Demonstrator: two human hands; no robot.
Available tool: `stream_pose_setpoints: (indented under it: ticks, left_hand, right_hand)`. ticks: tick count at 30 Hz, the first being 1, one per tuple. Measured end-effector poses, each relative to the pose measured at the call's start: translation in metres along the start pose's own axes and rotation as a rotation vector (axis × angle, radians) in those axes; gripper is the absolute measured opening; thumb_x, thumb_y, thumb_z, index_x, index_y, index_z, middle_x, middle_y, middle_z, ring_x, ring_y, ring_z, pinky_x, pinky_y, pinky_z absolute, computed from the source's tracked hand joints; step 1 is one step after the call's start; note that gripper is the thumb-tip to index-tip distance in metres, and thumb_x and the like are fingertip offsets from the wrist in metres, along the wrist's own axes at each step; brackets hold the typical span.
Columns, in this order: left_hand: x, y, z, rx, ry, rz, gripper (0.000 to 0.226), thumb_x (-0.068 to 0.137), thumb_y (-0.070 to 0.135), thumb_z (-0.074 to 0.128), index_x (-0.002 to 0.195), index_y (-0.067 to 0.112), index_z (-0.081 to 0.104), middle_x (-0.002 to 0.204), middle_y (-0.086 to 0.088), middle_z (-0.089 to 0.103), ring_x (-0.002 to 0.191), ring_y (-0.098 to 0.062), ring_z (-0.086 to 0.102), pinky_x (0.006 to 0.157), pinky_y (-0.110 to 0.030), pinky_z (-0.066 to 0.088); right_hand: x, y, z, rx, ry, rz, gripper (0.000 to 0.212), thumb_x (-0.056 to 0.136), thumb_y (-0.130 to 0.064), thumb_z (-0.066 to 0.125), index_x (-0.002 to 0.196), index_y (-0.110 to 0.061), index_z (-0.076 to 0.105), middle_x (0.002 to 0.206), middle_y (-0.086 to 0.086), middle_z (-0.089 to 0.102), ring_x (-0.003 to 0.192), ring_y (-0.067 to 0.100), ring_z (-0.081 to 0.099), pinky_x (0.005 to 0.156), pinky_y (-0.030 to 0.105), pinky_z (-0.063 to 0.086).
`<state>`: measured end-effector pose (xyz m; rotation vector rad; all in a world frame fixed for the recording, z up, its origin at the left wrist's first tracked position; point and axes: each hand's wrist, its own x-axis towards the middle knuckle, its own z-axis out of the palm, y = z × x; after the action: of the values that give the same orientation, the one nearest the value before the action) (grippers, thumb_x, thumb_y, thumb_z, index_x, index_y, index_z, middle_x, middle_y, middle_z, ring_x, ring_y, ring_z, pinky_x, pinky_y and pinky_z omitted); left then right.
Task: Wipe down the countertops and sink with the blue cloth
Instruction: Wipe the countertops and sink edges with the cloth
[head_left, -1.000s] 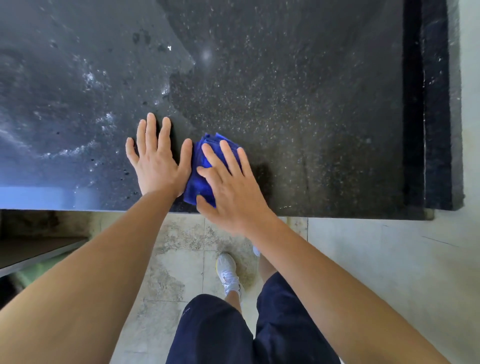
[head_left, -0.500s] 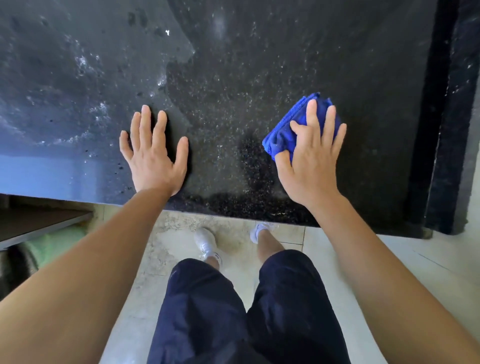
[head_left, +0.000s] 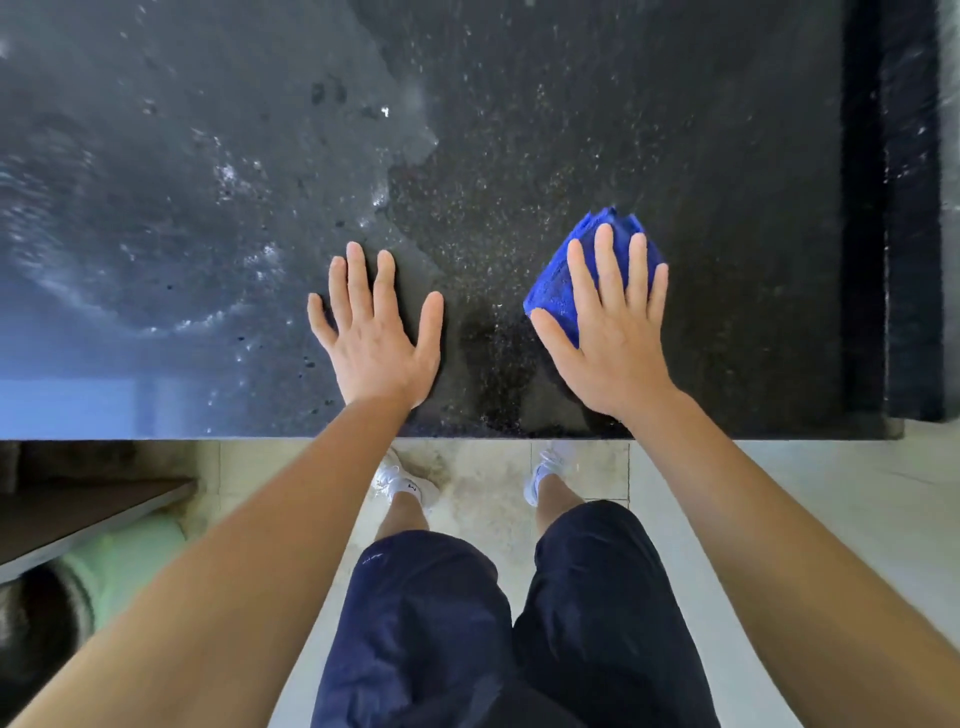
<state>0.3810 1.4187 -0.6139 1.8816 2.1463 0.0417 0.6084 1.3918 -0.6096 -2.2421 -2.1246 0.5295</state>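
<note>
Blue folded microfibre cloth (head_left: 558, 283) pressed flat under right hand (head_left: 613, 332) on black speckled stone worktop (head_left: 519, 130); left hand (head_left: 376, 338) flat, fingers spread, on bare stone.

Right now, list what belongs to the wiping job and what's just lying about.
Job: blue cloth, under the right hand; black countertop; left hand, flat on it.
Lying about: dark shelf; pale green object, lower left.

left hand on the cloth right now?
No, the left hand lies flat on the bare countertop, while the right hand presses the blue cloth.
</note>
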Motion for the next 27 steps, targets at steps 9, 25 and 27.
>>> stream_pose_setpoints:
  ticks: [9,25,27]
  left_hand:
    - [0.01,-0.09,-0.054,-0.441,-0.001,0.138,0.064,0.099,0.053,0.021,0.145,0.017,0.045,0.163,-0.006,0.02,0.152,-0.022,0.011,0.122,-0.044,0.008]
    - [0.038,-0.186,-0.053,-0.004,-0.108,0.309,0.064,0.101,0.053,0.012,0.153,0.02,0.029,0.165,-0.005,0.011,0.152,-0.024,0.002,0.12,-0.054,-0.001]
    - [0.039,-0.188,-0.055,-0.015,-0.097,0.311,0.063,0.101,0.051,0.014,0.152,0.02,0.033,0.164,-0.006,0.015,0.152,-0.024,0.007,0.12,-0.054,0.003]
  right_hand:
    - [-0.069,-0.156,0.054,-0.086,-0.039,-0.285,0.076,0.098,-0.066,0.035,0.158,-0.02,0.026,0.167,0.011,0.008,0.153,0.04,0.0,0.12,0.063,0.009]
    - [0.037,-0.057,0.003,0.079,0.11,0.713,0.073,0.096,-0.054,0.033,0.16,-0.025,0.014,0.168,0.007,0.001,0.153,0.035,-0.004,0.122,0.057,0.002]
    - [0.043,-0.096,0.015,0.092,0.181,0.759,0.076,0.092,-0.054,0.03,0.16,-0.022,0.019,0.168,0.01,0.005,0.153,0.038,-0.001,0.121,0.06,0.002]
